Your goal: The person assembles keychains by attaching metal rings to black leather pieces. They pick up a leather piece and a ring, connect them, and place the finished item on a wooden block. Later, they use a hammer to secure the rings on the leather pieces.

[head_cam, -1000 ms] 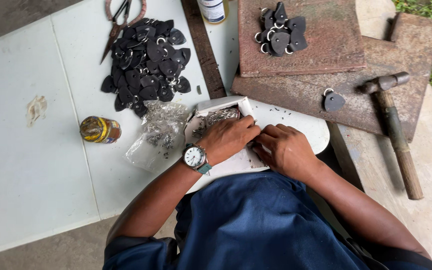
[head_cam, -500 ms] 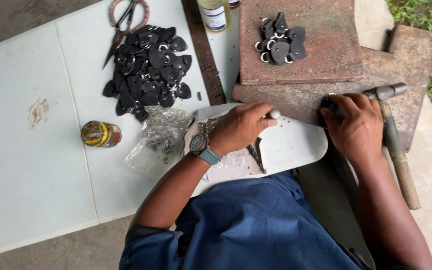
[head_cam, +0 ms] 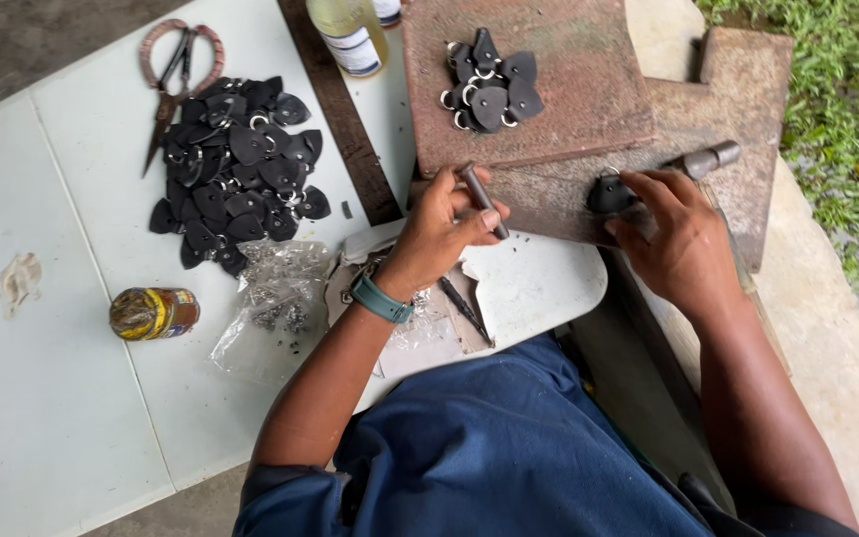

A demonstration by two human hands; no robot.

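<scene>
The left hand [head_cam: 444,214] is raised over the table [head_cam: 62,418], wrist bent, its grip closed around a short metal punch [head_cam: 482,199] held at a slant. The right hand [head_cam: 673,234] reaches forward with fingers curled, its grip pinching a black leather piece [head_cam: 608,194] lying on the rusty metal plate [head_cam: 569,199]. A hammer [head_cam: 710,159] lies just beyond the fingers.

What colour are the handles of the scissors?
The scissors have reddish-brown handles, seen best in the head view.
</scene>
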